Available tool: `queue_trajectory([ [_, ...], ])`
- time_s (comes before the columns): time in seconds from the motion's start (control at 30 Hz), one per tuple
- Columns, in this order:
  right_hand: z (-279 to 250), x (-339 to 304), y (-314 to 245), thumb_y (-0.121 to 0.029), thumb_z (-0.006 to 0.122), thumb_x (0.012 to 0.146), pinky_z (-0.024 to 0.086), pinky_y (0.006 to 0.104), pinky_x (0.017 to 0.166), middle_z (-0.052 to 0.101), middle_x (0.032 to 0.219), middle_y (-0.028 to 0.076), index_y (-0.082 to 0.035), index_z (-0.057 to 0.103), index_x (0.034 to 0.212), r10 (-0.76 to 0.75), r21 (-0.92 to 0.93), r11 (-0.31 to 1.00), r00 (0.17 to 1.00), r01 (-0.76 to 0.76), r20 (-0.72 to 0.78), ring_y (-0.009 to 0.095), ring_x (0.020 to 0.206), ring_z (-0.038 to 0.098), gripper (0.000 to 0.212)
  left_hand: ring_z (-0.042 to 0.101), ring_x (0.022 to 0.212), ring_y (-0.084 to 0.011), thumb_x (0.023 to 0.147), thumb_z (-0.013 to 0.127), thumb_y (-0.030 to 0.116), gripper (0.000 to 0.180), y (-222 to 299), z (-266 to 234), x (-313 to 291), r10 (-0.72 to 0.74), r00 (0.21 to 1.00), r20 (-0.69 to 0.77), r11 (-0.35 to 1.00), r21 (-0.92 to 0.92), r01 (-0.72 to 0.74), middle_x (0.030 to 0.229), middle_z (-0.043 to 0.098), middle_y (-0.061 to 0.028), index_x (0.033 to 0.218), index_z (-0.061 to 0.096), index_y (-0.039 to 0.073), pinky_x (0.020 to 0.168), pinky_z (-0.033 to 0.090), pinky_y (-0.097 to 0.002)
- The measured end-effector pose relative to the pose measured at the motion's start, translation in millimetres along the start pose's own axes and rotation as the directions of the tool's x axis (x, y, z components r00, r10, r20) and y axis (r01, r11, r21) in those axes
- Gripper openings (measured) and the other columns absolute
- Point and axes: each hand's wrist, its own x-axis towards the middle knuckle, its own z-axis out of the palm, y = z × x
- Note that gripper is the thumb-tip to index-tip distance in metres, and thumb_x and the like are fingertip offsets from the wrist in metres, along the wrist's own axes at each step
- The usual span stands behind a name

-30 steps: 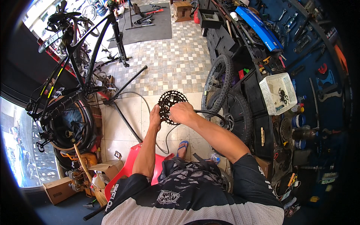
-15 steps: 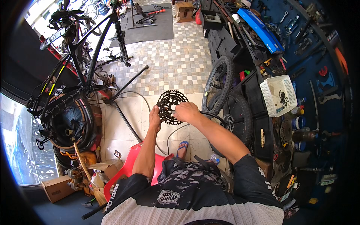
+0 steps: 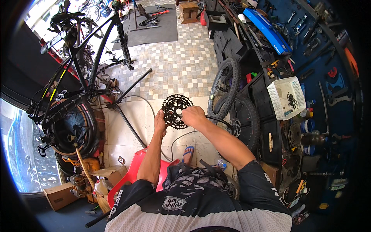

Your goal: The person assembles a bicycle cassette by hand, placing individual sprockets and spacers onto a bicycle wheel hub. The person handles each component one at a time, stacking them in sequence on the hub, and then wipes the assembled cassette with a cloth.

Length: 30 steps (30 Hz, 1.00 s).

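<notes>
Left hand [image 3: 159, 122] on black cassette [image 3: 172, 105]

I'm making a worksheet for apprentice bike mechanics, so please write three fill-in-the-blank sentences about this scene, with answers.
1. The black cassette is held at its left edge by the person's ____ hand.
2. The plastic basket on the right is coloured ____.
3. The visible flip-flop is coloured ____.

Missing words: left; white; blue.

Showed black on the cassette [image 3: 174, 105], red on the chair [image 3: 133, 164], a cream, grey and brown check on the tiles [image 3: 174, 62], white on the basket [image 3: 275, 103], blue on the flip-flop [image 3: 190, 148] and long box [image 3: 267, 31], black with yellow stripes on the bike frame [image 3: 79, 69].
</notes>
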Motion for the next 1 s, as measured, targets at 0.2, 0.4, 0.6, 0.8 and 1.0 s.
queue_trajectory([
  [0.2,-12,5,2,-0.041,0.066,0.091,0.057,0.0468,0.084,0.076,0.095,0.016,-0.007,0.079,0.093,-0.066,0.044,0.997,0.998,0.065,0.014,0.035,0.095,0.073,0.036,0.071,0.079,-0.017,0.111,0.043,0.042,0.041,-4,0,2,-0.014,1.0,0.013,1.0,0.004,0.014,0.108,0.072,-0.007,0.133,0.059,0.012,0.059,0.058,-0.0341],
  [0.4,-26,13,3,-0.042,0.066,0.092,0.056,0.0467,0.089,0.076,0.101,0.016,-0.009,0.08,0.098,0.005,0.09,0.996,0.999,-0.01,0.053,0.035,0.1,0.072,0.036,0.07,0.082,-0.0155,0.11,0.045,0.043,0.042,-11,2,4,-0.007,1.0,0.026,1.0,0.019,0.006,0.107,0.072,-0.0056,0.133,0.059,0.011,0.058,0.056,-0.032],
  [0.6,-24,17,11,-0.04,0.066,0.091,0.056,0.0455,0.091,0.076,0.107,0.019,-0.005,0.079,0.099,0.017,0.048,0.999,0.999,-0.019,0.028,0.035,0.104,0.072,0.038,0.071,0.086,-0.0178,0.111,0.043,0.043,0.043,-8,0,0,-0.015,0.998,0.056,0.999,0.049,0.013,0.109,0.073,-0.0072,0.137,0.057,0.012,0.066,0.059,-0.0364],
  [0.8,-21,14,10,-0.042,0.067,0.09,0.057,0.0454,0.088,0.076,0.1,0.018,-0.003,0.079,0.093,-0.024,0.005,1.0,0.999,0.024,-0.042,0.034,0.099,0.073,0.04,0.071,0.085,-0.0176,0.11,0.044,0.043,0.043,-6,0,-2,-0.018,0.998,0.063,0.997,0.075,0.013,0.109,0.074,-0.0072,0.136,0.058,0.012,0.066,0.058,-0.036],
  [1.0,-29,15,2,-0.038,0.07,0.09,0.057,0.0416,0.091,0.076,0.11,0.015,-0.006,0.079,0.102,-0.008,0.08,0.997,0.998,0.003,0.056,0.032,0.105,0.073,0.035,0.071,0.084,-0.0173,0.11,0.045,0.042,0.041,-8,-1,-2,-0.059,0.998,0.024,0.996,0.072,0.057,0.11,0.072,-0.0057,0.136,0.058,0.012,0.067,0.059,-0.0372],
])
